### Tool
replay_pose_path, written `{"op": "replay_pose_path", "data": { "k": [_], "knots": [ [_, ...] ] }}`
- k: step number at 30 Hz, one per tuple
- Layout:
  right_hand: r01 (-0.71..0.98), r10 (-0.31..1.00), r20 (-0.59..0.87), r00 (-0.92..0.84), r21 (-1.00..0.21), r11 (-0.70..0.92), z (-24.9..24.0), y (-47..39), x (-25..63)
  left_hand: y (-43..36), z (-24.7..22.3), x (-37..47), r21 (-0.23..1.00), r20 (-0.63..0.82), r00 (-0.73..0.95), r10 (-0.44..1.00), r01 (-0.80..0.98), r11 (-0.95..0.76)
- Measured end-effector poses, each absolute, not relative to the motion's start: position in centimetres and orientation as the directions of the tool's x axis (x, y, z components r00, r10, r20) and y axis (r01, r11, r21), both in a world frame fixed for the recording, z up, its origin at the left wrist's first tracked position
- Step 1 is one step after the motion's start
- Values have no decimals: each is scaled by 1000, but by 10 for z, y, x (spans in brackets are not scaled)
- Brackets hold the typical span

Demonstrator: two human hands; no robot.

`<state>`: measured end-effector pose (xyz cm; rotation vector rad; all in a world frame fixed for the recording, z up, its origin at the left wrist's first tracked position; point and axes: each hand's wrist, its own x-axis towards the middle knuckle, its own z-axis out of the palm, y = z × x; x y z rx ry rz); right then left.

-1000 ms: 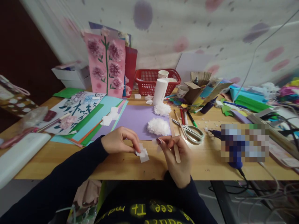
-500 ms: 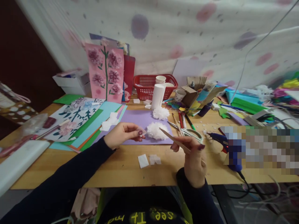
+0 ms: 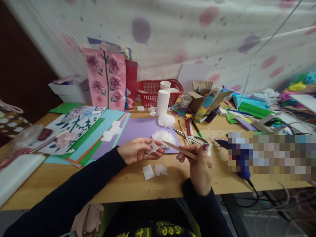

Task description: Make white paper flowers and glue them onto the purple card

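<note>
My left hand [image 3: 138,149] has a small thin white paper square [image 3: 153,147] resting along its fingers, with the thumb at its edge. In my right hand [image 3: 199,164] is a flat wooden stick [image 3: 184,151], its pointed tip aimed left at the paper. Just behind both hands, a fluffy white paper flower [image 3: 161,136] lies on a purple sheet [image 3: 140,128], and a second white paper flower [image 3: 166,120] sits farther back. Two loose white paper squares, one whole [image 3: 148,172] and one wrinkled [image 3: 160,170], lie on the table in front.
Scissors [image 3: 189,137] and pens lie behind my right hand. A blue glue gun [image 3: 244,174] stands at the right. Coloured sheets [image 3: 89,144] and flower pictures cover the left side. A white roll [image 3: 163,102] stands before a red basket [image 3: 148,98].
My left hand has moved slightly right and turned, its fingers opening out under the paper square. The stick's tip is now close to the paper. The whole view has shifted a little.
</note>
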<state>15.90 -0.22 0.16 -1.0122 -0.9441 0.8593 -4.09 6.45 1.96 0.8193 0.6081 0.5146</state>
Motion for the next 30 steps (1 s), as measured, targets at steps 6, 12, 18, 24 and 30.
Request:
{"op": "replay_pose_path", "data": {
  "k": [6,12,18,24,30],
  "knots": [
    [-154,918,219,330,-947,281,0,-3,157,61,9,-39,848,-258,691,675,-173,501],
    [-154,926,205,316,-952,264,0,-4,158,58,8,-35,897,-230,641,732,-151,415],
    [-167,945,188,270,-957,238,2,-3,156,57,8,-32,894,-250,592,767,-164,417],
    [-192,936,173,307,-952,239,5,-4,157,61,2,-34,871,-236,592,771,-222,438],
    [-177,927,156,341,-958,226,4,-4,158,62,-2,-35,866,-182,602,778,-277,417]
  ]
}}
